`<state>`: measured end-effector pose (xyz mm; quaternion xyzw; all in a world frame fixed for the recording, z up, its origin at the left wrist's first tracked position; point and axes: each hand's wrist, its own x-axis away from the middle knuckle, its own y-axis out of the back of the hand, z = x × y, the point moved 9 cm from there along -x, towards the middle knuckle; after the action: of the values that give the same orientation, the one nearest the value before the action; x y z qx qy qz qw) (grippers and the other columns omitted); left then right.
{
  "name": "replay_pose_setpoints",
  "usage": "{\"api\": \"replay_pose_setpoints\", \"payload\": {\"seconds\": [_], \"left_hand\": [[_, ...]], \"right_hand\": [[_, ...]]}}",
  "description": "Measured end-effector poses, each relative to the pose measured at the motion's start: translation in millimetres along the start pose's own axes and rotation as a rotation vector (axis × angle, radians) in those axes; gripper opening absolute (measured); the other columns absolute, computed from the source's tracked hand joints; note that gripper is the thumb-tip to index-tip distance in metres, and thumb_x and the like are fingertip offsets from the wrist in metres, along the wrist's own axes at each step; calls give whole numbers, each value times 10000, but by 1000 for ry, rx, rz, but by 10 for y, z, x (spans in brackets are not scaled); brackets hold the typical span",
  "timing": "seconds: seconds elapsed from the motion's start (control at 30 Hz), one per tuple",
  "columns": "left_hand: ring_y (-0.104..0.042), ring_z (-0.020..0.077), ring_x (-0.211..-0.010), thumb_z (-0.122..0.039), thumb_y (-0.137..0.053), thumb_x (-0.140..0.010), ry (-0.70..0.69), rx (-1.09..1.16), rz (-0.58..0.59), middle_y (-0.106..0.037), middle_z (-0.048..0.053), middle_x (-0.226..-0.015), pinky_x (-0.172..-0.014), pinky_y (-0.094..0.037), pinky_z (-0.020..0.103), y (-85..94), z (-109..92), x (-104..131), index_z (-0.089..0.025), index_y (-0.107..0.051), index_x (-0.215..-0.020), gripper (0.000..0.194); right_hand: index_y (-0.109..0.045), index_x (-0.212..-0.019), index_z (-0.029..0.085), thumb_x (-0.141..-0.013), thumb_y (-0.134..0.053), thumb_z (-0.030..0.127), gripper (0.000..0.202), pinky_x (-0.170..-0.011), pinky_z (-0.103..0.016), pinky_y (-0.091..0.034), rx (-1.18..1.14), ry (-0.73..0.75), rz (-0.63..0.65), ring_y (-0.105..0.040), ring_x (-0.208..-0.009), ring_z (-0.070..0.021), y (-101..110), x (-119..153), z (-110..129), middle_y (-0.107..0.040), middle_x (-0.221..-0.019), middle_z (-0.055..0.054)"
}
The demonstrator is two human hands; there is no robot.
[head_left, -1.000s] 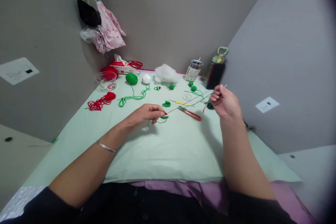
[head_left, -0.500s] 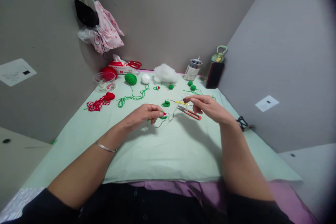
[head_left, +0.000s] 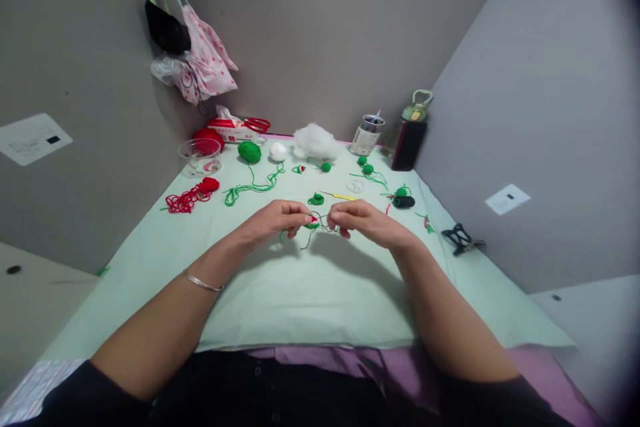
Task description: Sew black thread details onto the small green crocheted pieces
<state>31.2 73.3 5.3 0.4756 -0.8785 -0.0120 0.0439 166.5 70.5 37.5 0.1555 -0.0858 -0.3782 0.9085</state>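
My left hand (head_left: 287, 217) is closed in a pinch on a small crochet piece (head_left: 313, 223) in red, white and green. A green yarn tail hangs below those fingers. Close by on the right, my right hand (head_left: 357, 221) has its fingertips pressed together at a dark thread (head_left: 323, 227), which loops between both hands and trails below the piece. Whether a needle is in those fingers, I cannot make out. Just beyond the hands lie a coiled green crochet piece (head_left: 316, 199) and a yellow-handled crochet hook (head_left: 340, 196). The orange thread snips are hidden from view.
Green yarn (head_left: 249, 151), white yarn (head_left: 277, 151), red yarn (head_left: 207, 185) and stuffing (head_left: 315, 141) lie towards the back. A plastic tub (head_left: 199, 159) stands left. A pen tin (head_left: 367, 137), phone (head_left: 409, 145), dark thread spool (head_left: 404, 201) and black clip (head_left: 461, 240) are right.
My right hand has moved left and nearer, from above the orange snips to beside the crochet piece. The thread spool at the right has come into sight. My left hand keeps its pinch.
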Motion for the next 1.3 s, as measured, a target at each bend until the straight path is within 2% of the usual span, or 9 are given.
{"api": "replay_pose_setpoints", "payload": {"seconds": [0.1, 0.17, 0.3, 0.5, 0.73, 0.9, 1.1, 1.23, 1.3], "left_hand": [[-449, 114, -611, -456, -693, -816, 4, -7, 9, -524, -26, -634, -612, -368, 264, -17, 7, 3, -174, -703, -846, 283], [-447, 113, -607, -457, -698, -811, 9, -9, 6, -522, -26, -629, -604, -364, 263, -17, 17, -1, -174, -697, -833, 283], [-448, 109, -595, -449, -699, -808, 24, -7, 1, -521, -26, -623, -590, -352, 260, -10, 39, -8, -174, -693, -827, 276], [-459, 115, -594, -460, -700, -801, 38, -21, 7, -524, -19, -626, -578, -353, 260, -15, 73, -22, -174, -704, -837, 288], [-458, 120, -588, -462, -699, -798, 20, -28, 3, -521, -19, -613, -586, -381, 261, -11, 67, -28, -176, -709, -837, 289], [-466, 114, -586, -459, -694, -802, 31, -49, 7, -536, -19, -624, -575, -365, 253, -16, 49, -12, -173, -705, -841, 289], [-479, 113, -600, -449, -701, -799, 25, -24, -10, -541, -22, -634, -583, -368, 254, -2, 43, -17, -173, -697, -848, 281], [-471, 113, -588, -451, -698, -815, 1, -37, -41, -534, -32, -619, -592, -363, 257, 36, 45, -30, -183, -681, -894, 280], [-474, 116, -581, -449, -701, -819, -12, -40, -66, -534, -35, -610, -594, -363, 259, 66, 52, -41, -188, -663, -916, 281]], "right_hand": [[-614, -764, 162, -919, -631, 485, 358, -600, -242, -404, -195, 10, -201, -432, -628, -92, 276, 24, -71, -505, -754, -1], [-574, -726, 168, -900, -663, 475, 364, -528, -227, -333, -296, -6, -276, -341, -566, -81, 387, 41, -132, -406, -670, 29], [-524, -688, 167, -884, -683, 479, 402, -474, -225, -194, -362, -11, -315, -261, -521, -64, 484, 64, -153, -335, -631, 48], [-508, -673, 164, -857, -704, 486, 419, -464, -233, -143, -345, -2, -375, -252, -498, -51, 588, 102, -144, -365, -632, 47], [-545, -706, 164, -840, -711, 507, 404, -470, -236, -139, -315, -12, -387, -243, -504, -59, 623, 113, -163, -372, -623, 49], [-562, -714, 152, -880, -681, 477, 384, -477, -236, -142, -304, -4, -377, -250, -502, -51, 635, 124, -172, -371, -622, 51], [-631, -812, 145, -878, -667, 494, 358, -459, -219, -183, -252, -34, -438, -337, -514, -54, 694, 145, -224, -468, -660, 31], [-680, -1054, 150, -927, -554, 531, 420, -457, -233, -256, -24, -68, -464, -394, -508, -66, 692, 109, -242, -633, -825, -31], [-684, -1048, 142, -947, -511, 497, 408, -487, -240, -294, 152, -87, -530, -408, -512, -83, 731, 111, -241, -616, -732, -16]]}}
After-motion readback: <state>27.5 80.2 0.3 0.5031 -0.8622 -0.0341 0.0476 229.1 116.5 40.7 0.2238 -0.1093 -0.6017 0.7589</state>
